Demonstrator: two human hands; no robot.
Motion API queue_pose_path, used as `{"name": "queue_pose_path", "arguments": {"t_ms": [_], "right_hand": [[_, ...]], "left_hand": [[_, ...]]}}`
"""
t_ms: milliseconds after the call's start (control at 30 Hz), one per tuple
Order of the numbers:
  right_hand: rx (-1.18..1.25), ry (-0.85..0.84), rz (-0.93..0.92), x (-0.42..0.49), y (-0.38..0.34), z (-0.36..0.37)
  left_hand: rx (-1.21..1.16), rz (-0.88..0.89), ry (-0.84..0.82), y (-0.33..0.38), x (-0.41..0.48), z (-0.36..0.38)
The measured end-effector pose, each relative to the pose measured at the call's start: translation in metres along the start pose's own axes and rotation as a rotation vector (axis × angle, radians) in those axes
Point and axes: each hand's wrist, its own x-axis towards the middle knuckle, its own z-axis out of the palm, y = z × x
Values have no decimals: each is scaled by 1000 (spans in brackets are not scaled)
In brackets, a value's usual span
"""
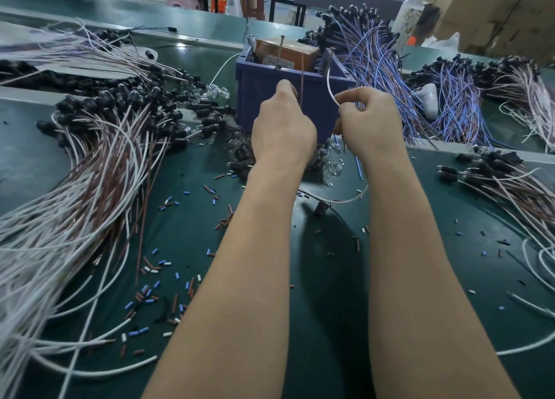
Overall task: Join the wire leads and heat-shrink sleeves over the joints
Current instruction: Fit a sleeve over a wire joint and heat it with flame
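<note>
Pinching what looks like a brown wire [301, 82], the left hand [282, 128] faces the right hand [371, 122], which grips a white wire [329, 88].

Both bare forearms reach forward, the left hand [282, 125] pinching a brown wire [301, 83], the right hand [371, 122] a white wire [330, 90].
</note>
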Motion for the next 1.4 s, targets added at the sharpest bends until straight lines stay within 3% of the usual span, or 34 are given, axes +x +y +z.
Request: {"name": "queue_pose_path", "arguments": {"t_ms": [467,867,1400], "right_hand": [[-36,0,12,2,3,0],[-36,-12,19,3,5,1],[-41,-27,26,4,6,1]], "left_hand": [[-17,-10,168,-1,-6,0],[-38,-17,35,-3,-2,5],[-38,-8,-9,-8,3,10]]}}
